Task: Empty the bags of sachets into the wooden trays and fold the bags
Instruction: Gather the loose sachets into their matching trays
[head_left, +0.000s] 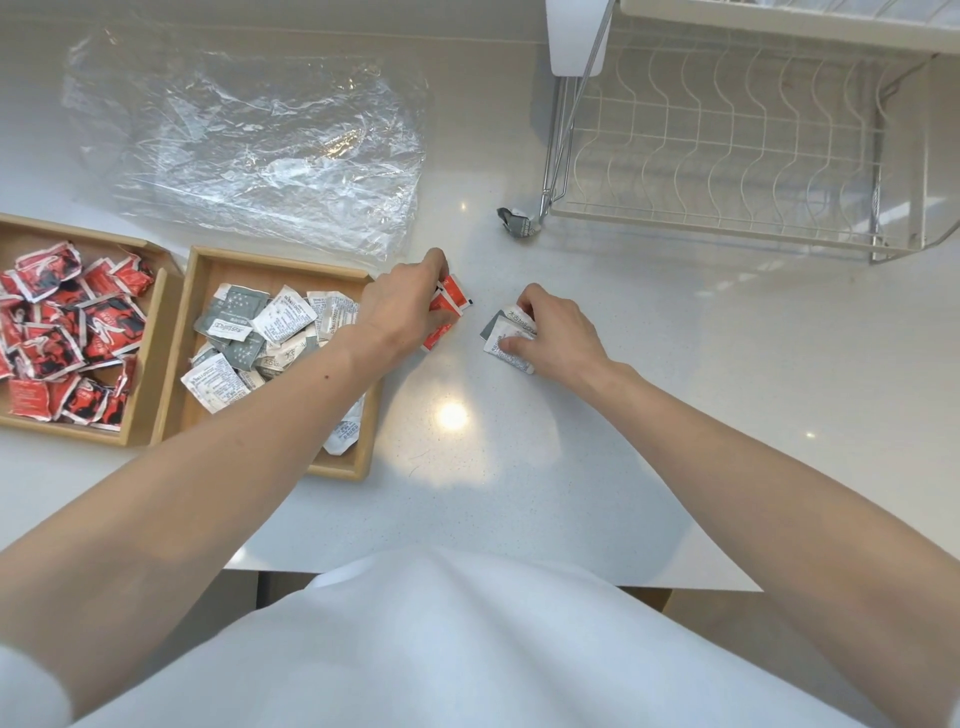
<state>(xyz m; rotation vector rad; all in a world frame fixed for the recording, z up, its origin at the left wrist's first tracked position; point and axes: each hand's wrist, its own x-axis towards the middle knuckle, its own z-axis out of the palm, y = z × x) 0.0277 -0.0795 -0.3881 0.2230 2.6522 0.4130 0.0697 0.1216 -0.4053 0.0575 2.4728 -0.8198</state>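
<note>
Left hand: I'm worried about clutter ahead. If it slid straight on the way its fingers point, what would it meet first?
Past the red sachets under the left hand, probably bare white countertop; the crumpled grey sachet lies right of that line.

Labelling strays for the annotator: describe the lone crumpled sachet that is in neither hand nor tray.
Start at the white wire dish rack on the right of the counter. At its near-left corner, by the metal leg, lies the crumpled grey sachet. Unlike the other sachets, it sits alone on bare countertop, apart from both hands and both trays.
</note>
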